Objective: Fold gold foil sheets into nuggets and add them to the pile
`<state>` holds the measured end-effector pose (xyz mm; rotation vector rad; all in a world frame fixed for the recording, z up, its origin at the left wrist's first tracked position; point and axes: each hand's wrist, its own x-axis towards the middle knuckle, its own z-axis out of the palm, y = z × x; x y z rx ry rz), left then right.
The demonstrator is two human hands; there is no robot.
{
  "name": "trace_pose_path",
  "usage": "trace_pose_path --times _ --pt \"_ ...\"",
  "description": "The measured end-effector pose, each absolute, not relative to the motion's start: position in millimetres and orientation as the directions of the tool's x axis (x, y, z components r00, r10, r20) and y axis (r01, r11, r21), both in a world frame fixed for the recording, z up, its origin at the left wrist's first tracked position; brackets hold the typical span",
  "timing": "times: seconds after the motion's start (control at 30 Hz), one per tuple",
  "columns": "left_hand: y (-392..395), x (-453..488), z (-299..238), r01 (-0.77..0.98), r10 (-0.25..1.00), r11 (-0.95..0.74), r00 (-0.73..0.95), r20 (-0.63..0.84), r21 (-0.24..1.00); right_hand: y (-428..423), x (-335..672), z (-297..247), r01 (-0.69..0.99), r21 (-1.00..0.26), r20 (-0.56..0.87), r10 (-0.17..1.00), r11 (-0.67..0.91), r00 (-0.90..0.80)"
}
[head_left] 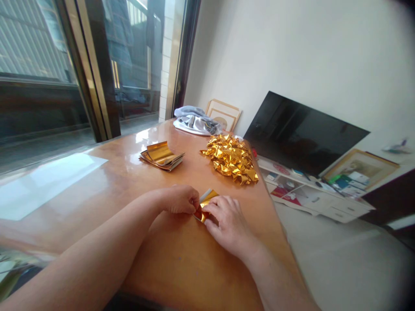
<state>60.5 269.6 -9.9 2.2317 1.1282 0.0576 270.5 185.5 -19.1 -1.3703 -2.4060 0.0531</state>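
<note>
A small sheet of gold foil paper [205, 199] lies on the wooden table [168, 259], partly folded. My left hand [179, 198] pinches its left edge with closed fingers. My right hand [227, 224] presses on its right and lower part, fingers curled over it. Much of the sheet is hidden under both hands. Farther back, a stack of flat gold foil sheets [161, 155] rests to the left. A heap of folded gold foil pieces [231, 157] lies to the right of that stack.
A grey cloth on a white plate [196, 121] and a picture frame [223, 113] sit at the table's far end. A dark TV screen [301, 131] leans on the wall above a low white shelf [311, 192]. A glass door [65, 65] stands at left.
</note>
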Motion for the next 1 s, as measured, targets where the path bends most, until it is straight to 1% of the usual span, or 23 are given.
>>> trace_pose_path --times 0.17,0.27,0.53,0.8,1.0 --pt "269.5 60.0 -9.6 0.719 0.745 -0.441 0.627 -0.228 0.537 186.7 267.8 -22.0 0.78 -0.254 0.266 0.816 0.573 -0.513" --pt "268.9 59.4 -7.7 0.721 0.743 -0.446 0.629 -0.229 0.531 190.2 270.5 -24.3 0.76 -0.295 0.263 0.814 0.579 -0.518" --pt "268.2 55.1 -2.1 0.742 0.75 -0.445 0.615 -0.244 0.502 203.7 273.4 -32.8 0.73 -0.457 0.272 0.861 0.508 -0.43" --pt "267.3 54.4 0.5 0.734 0.737 -0.479 0.634 -0.232 0.482 210.6 270.2 -42.8 0.702 -0.535 0.285 0.882 0.47 -0.374" --pt "268.1 58.2 -2.5 0.769 0.769 -0.485 0.602 -0.215 0.418 214.1 270.0 -45.9 0.675 -0.6 0.258 0.902 0.43 -0.345"
